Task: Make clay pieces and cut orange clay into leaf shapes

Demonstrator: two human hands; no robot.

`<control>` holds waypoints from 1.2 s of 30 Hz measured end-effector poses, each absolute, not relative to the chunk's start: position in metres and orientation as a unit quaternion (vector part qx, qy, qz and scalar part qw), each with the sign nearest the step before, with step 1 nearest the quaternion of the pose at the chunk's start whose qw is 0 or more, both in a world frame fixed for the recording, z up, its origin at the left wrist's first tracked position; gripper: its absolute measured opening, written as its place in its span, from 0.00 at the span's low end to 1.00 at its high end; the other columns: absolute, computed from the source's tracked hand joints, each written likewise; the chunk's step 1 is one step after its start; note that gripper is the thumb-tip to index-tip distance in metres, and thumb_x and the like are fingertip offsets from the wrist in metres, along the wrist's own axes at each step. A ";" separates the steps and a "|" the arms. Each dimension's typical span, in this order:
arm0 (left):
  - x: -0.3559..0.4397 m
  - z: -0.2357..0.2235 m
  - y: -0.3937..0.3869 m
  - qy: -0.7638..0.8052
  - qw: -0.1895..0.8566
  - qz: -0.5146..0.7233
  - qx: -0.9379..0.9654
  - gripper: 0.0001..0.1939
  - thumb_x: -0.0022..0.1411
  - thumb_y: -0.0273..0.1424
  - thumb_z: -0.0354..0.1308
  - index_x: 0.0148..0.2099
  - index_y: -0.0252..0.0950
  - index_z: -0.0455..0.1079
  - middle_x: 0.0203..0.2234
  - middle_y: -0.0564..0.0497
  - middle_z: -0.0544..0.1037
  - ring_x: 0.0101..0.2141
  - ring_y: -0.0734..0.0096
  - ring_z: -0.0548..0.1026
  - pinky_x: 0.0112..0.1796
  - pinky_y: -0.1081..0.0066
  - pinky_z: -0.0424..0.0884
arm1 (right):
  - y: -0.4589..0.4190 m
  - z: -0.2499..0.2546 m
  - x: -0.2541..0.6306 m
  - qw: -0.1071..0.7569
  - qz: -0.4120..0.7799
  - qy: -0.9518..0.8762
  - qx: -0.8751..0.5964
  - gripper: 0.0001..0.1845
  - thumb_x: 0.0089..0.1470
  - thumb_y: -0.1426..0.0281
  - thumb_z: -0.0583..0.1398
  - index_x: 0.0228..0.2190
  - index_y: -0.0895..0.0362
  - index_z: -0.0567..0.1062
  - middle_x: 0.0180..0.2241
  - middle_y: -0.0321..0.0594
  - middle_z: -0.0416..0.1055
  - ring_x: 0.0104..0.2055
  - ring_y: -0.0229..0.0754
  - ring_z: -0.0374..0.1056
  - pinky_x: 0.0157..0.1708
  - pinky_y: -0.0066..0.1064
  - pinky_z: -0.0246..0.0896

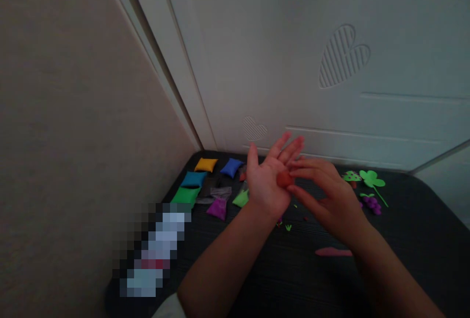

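Observation:
My left hand (266, 178) is raised palm up over the dark table (422, 239), fingers stretched out. A small lump of red-orange clay (284, 178) rests on its palm. My right hand (326, 195) lies across it from the right, fingers flat and pressed against the lump. Both hands hover above the table's middle.
Small bags of coloured clay lie at the back left: yellow (205, 164), blue (231, 167), teal (193, 179), green (185, 194), purple (219, 207). Finished clay shapes sit at the right: a green leaf (371, 179) and purple grapes (371, 204). A pink strip (332, 252) lies nearer. White panelled wall behind.

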State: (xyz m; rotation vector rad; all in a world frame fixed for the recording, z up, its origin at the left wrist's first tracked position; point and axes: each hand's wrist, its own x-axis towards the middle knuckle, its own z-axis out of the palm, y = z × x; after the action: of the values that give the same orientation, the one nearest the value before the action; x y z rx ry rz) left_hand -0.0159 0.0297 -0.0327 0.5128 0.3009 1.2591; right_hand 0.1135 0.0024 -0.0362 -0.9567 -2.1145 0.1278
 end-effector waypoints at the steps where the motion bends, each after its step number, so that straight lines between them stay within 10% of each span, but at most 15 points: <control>1: -0.014 -0.033 0.029 0.139 0.766 0.582 0.235 0.34 0.59 0.56 0.36 0.52 0.37 0.65 0.53 0.44 0.69 0.58 0.62 0.61 0.52 0.67 0.62 | 0.002 -0.036 0.114 0.398 0.054 -0.835 -0.377 0.11 0.53 0.70 0.60 0.40 0.53 0.71 0.44 0.41 0.72 0.49 0.44 0.65 0.50 0.44 0.59; 9: -0.040 -0.021 0.036 0.168 0.701 0.652 0.236 0.32 0.60 0.54 0.38 0.50 0.36 0.67 0.52 0.45 0.71 0.58 0.62 0.62 0.54 0.64 0.60 | -0.010 -0.036 0.122 0.386 0.185 -0.784 -0.449 0.10 0.54 0.67 0.59 0.40 0.51 0.72 0.40 0.36 0.74 0.44 0.41 0.69 0.46 0.37 0.62; 18: -0.072 -0.008 0.037 0.169 0.646 0.709 0.226 0.29 0.61 0.51 0.39 0.43 0.36 0.70 0.49 0.46 0.72 0.55 0.58 0.66 0.49 0.63 0.67 | -0.037 -0.097 0.130 0.179 0.310 -0.747 -0.561 0.11 0.55 0.62 0.56 0.35 0.51 0.76 0.36 0.38 0.75 0.38 0.43 0.70 0.36 0.34 0.66; 36: -0.076 -0.002 0.033 0.162 0.657 0.704 0.216 0.25 0.61 0.47 0.42 0.43 0.33 0.70 0.47 0.46 0.74 0.54 0.57 0.66 0.50 0.62 0.65 | -0.018 -0.116 0.138 0.150 0.278 -0.785 -0.534 0.12 0.55 0.60 0.55 0.34 0.50 0.76 0.42 0.37 0.74 0.47 0.46 0.68 0.53 0.46 0.56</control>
State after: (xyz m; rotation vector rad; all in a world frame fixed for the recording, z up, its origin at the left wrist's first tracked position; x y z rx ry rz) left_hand -0.0758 0.0327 -0.0024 0.4899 0.3680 1.5941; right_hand 0.1376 -0.0176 -0.1157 -1.5329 -2.2542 0.7983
